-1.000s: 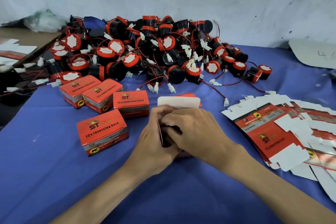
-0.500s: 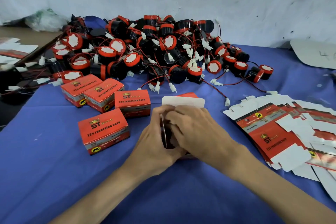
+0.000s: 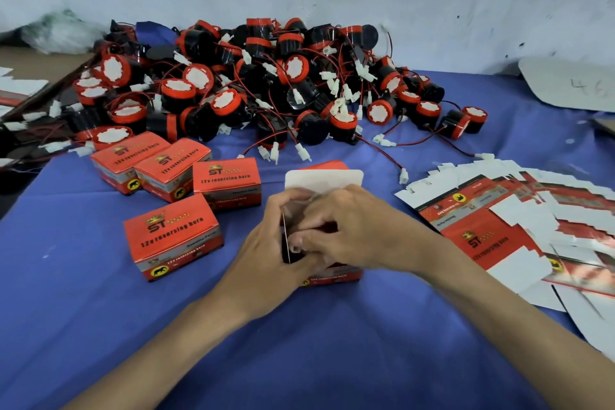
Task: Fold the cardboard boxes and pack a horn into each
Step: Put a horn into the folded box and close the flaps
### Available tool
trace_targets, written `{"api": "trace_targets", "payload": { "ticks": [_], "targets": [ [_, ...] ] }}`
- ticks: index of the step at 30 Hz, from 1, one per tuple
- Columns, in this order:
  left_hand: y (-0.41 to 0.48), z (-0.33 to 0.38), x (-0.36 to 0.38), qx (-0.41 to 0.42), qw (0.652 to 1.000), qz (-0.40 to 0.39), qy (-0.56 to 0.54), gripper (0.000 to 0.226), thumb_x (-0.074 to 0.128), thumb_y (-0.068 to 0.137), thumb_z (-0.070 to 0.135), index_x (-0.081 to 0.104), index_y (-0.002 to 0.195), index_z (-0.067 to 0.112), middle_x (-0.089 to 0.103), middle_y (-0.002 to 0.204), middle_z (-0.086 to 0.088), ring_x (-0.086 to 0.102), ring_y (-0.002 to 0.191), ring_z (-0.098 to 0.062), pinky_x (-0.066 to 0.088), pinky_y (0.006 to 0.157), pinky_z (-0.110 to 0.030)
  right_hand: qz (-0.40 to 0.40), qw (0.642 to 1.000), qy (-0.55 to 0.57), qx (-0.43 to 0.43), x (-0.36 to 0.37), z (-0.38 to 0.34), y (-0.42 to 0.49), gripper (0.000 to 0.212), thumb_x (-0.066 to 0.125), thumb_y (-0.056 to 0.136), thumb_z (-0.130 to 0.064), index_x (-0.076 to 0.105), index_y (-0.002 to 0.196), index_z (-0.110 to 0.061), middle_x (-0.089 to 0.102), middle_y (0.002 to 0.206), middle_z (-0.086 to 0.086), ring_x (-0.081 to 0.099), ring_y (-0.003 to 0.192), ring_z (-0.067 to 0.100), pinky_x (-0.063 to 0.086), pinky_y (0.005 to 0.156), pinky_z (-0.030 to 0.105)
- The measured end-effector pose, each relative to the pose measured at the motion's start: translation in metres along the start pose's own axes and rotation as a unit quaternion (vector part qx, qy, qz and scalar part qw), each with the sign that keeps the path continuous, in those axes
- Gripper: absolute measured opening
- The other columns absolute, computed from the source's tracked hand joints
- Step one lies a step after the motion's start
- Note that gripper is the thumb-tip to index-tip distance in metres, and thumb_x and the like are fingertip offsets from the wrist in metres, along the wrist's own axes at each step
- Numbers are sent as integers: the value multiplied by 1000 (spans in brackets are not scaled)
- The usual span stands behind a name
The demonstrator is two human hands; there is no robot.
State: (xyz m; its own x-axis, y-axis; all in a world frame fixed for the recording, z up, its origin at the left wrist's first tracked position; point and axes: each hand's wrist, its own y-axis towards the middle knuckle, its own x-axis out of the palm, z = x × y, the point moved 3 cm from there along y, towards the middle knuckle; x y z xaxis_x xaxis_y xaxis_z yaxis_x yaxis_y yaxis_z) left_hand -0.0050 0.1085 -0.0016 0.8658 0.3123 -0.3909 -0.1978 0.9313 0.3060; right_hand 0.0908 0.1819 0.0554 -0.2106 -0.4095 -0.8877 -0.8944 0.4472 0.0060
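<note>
1. Red printed cardboard box (image 3: 332, 273), half built, stands on the blue cloth-covered table (image 3: 100, 326) right in front of us in the head view, its white rounded lid flap (image 3: 324, 179) raised behind our hands.
2. Our left hand (image 3: 266, 256) is wrapped around the box's left side, while the fingers of our right hand (image 3: 352, 236) press down into its open top. A dark shape sits under them, probably a horn; we cannot say for certain.
3. We judge the thin card light and easily creased, so it is best held by the side walls with the flaps pushed along their scored folds.
4. Black round horns with red rims (image 3: 259, 83), trailing thin red wires and white plugs, are heaped by the wall; they look rigid but prone to tangling, so better lifted by the body.
5. Four closed red boxes (image 3: 173, 236) to the left read "ST" and "12v reversing horn".
6. Flat unfolded box blanks (image 3: 492, 236) fan out on the right with the same print.
</note>
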Motion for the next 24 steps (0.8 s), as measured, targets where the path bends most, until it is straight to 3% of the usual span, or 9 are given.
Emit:
{"api": "trace_targets", "payload": {
  "ticks": [3,7,9,12,15,17,21,23,24],
  "targets": [
    [0,3,1,4,1000,-8,-1,61,65,67,57,24,110,69,53,115,35,57,106,7,46,83,-12,51,994,77,64,-1,5,0,8,69,78,-37,76,78,-33,71,75,-8,62,79,11,52,75,39],
    [0,1,1,8,1000,-8,0,63,65,69,48,23,110,70,56,111,31,60,101,3,48,82,-16,129,990,-21,59,6,0,0,6,70,78,-34,74,75,-31,69,74,-7,60,75,13,50,68,35],
    [1,-3,0,1,1000,-11,5,69,68,67,41,23,109,71,56,110,30,60,100,3,48,81,-17,90,995,-47,-9,5,-3,-1,10,66,81,-29,75,77,-27,68,82,-7,56,80,10,47,70,38],
    [0,-6,0,5,999,-32,4,77,74,59,48,25,118,61,54,114,31,58,106,1,47,86,-20,-34,993,-75,-86,3,-2,-6,17,58,91,-29,75,91,-25,59,101,-13,45,94,1,39,65,27],
    [-2,-7,-1,13,999,-39,-32,55,55,76,58,31,124,47,52,115,33,56,109,-1,45,89,-20,-78,981,-124,-125,5,-2,-9,23,46,98,-25,68,101,-19,57,113,-9,47,105,9,41,71,29],
    [-2,-6,-3,15,998,-15,-60,37,39,88,56,36,124,44,53,115,32,54,111,3,42,87,-10,3,984,-60,-168,-5,-9,-11,20,47,94,-8,67,92,-4,64,99,4,56,92,20,45,76,35],
    [-1,-2,-3,-12,994,-3,-110,42,37,88,68,45,122,45,56,117,27,54,111,6,42,85,-7,353,923,-42,-149,-31,11,-33,12,57,84,6,68,87,1,64,88,10,60,81,20,49,73,28],
    [-1,-1,-2,9,996,-7,-90,58,25,86,76,46,126,39,54,124,18,50,117,6,38,91,-7,402,911,-11,-92,-22,25,-47,10,56,85,1,66,87,0,62,86,8,57,78,14,49,71,25],
    [-1,0,-1,14,997,-4,-77,54,22,91,69,48,126,37,53,125,14,48,116,8,36,92,-6,390,917,13,-80,-12,30,-51,11,56,86,-2,66,88,0,63,87,6,58,79,11,50,72,25]
  ]
}}
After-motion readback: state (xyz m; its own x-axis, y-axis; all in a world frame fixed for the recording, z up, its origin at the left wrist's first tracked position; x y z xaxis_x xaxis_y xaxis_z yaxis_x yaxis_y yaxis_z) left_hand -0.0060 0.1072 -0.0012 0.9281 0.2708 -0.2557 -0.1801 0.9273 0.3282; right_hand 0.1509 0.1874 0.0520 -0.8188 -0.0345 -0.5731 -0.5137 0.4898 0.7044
